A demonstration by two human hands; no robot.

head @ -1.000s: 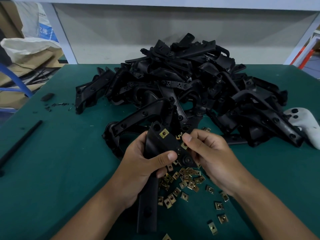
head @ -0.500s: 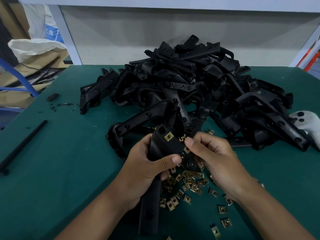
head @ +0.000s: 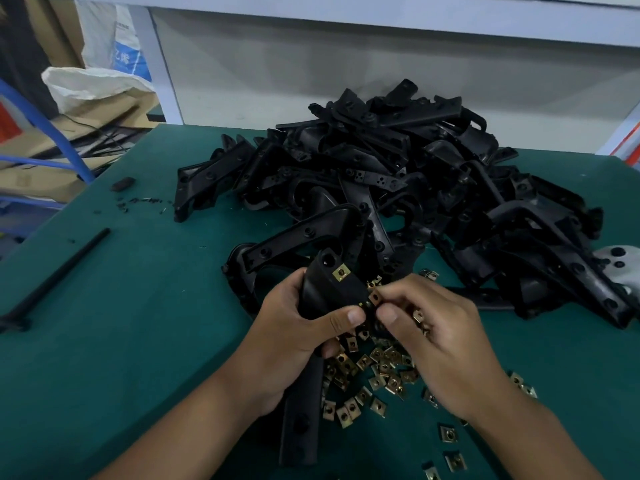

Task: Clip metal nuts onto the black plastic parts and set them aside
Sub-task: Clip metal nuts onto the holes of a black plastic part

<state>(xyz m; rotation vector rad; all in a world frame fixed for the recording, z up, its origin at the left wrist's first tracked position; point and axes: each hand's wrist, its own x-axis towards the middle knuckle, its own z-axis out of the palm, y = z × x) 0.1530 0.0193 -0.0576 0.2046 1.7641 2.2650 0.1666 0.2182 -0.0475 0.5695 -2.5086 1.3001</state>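
Two hands: left hand (head: pixel 294 327) and right hand (head: pixel 440 344). One black part (head: pixel 322 296) sits in the left fingers (head: pixel 348 315), carrying two clipped nuts (head: pixel 341 273). Beneath the fingers lie some thirty-odd loose nuts (head: pixel 384 367); beyond them, one pile of black parts (head: pixel 398 174), too tangled to count.

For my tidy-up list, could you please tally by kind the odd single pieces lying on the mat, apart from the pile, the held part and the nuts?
Long black rod: 1
Small black block: 1
White plastic part: 1
Total: 3 (the tiny black scraps are too small to count)
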